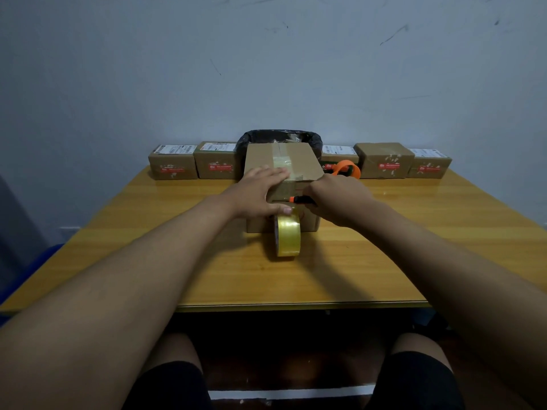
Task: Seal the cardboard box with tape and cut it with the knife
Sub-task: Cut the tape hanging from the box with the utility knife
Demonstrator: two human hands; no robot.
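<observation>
One knife [297,199] – held horiz. by right hand [340,199], tip left.

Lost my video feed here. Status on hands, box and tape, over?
Left hand flat on cardboard box, pinning tape. Right hand shut on knife at front face. Tape roll on edge against box. Nothing blocking.

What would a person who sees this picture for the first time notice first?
Two bare forearms reach to a cardboard box at the table's middle. The left hand presses flat on its taped top; the right hand holds an orange knife against its front. A yellow tape roll stands below.
</observation>
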